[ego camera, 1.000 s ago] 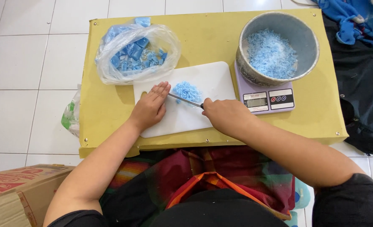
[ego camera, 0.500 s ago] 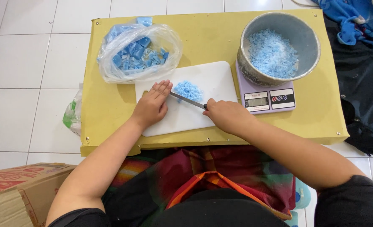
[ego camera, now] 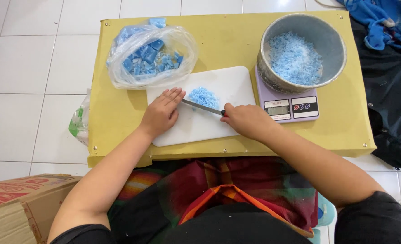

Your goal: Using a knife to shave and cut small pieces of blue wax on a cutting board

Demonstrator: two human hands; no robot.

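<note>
Knife, thin steel blade with dark handle — I log it in the right hand, fingers wrapped shut round the handle, blade lying across the white plastic cutting board with its long axis running left and slightly away, tip toward the left hand. That hand rests flat on the board, fingers extended, holding nothing. Small heap of pale blue shavings sits just beyond the blade, between both hands, nearer the left fingertips. Also noted: clear plastic bag of blue chunks, grey metal bowl of shavings on a lilac kitchen scale, yellow low table.
</note>
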